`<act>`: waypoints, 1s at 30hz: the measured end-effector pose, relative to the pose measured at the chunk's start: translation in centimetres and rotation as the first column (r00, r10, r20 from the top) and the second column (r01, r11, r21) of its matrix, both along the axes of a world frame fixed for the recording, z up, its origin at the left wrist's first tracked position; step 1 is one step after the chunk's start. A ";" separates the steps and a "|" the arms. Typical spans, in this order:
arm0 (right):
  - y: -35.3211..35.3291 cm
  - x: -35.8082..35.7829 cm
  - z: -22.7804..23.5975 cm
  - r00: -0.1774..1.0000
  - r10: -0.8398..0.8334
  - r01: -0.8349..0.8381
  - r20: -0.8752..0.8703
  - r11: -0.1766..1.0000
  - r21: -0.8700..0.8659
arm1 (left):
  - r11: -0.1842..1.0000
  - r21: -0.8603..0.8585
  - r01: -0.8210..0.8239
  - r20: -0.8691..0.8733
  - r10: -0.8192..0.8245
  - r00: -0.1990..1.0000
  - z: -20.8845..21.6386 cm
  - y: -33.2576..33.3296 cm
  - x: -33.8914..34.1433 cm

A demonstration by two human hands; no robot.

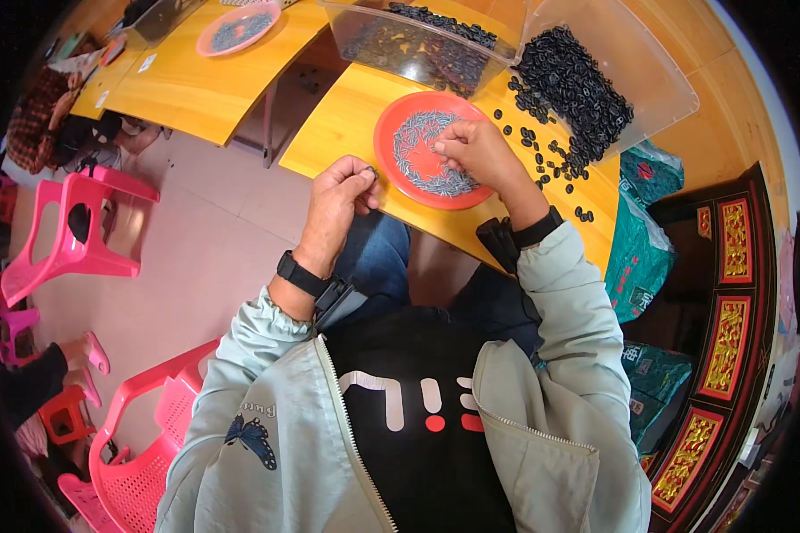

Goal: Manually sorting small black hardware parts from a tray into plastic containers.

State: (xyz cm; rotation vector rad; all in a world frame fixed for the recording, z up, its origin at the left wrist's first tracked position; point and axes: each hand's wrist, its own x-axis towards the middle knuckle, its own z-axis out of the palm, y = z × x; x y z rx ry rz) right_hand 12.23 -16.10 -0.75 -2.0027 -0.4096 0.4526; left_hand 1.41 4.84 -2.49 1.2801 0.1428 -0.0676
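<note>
My left hand [345, 188] is closed beside the near-left rim of a round red plate [384, 133]. A small dark piece [373, 171] shows at its thumb and fingertip, probably one of the black oval parts; most of it is hidden. Over the plate, my right hand [482, 153] has its thumb and fingers pinched together, just above many small grey screws [415, 133] that lie in a ring on the plate. Whether a screw is between those fingertips is too small to tell. Loose black oval parts [542, 160] lie on the table right of the plate.
A clear bin tipped on its side [667, 98] spills a heap of black parts [569, 84] at the right. Another clear bin [418, 44] stands behind the plate. A second table [196, 89] holds another plate [212, 46]. Pink chairs [71, 226] and other people are at left; green bags [636, 258] at right.
</note>
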 end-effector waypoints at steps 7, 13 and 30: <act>-0.7 -0.8 1.7 0.983 -0.047 0.087 -0.180 0.971 0.223 | 0.997 -0.065 0.034 0.001 -0.034 0.999 1.5 -0.8 1.3; -0.5 -2.2 2.9 0.988 -0.058 0.100 -0.144 0.947 0.306 | 0.978 -0.093 0.185 0.071 -0.179 0.981 2.6 -2.4 3.1; 0.0 -2.9 1.2 0.995 -0.085 0.067 0.046 0.946 0.316 | 0.897 -0.353 0.264 0.031 -0.271 0.962 1.1 -3.9 5.6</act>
